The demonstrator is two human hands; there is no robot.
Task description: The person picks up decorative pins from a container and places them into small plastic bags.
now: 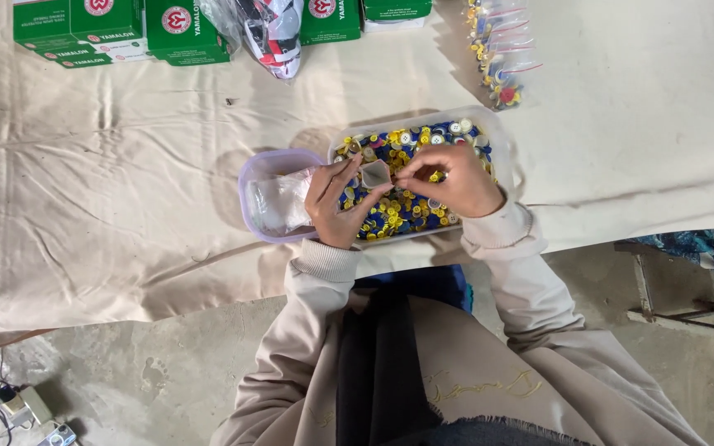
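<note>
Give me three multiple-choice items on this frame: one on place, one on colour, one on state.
1. Where is the small clear bag?
A. Between both hands over the button tub
B. On the floor
C. On the green boxes

2. Main colours of the buttons?
A. Red and black
B. Yellow, blue and white
C. All green

3. The purple-rimmed tub beside the left hand is:
A. Lidded
B. Overturned
C. Open, with clear bags inside

Answers: 1 A, left hand and right hand pinch it above the tub; 2 B, those shades fill the tub; 3 C, no lid, plastic visible.
</note>
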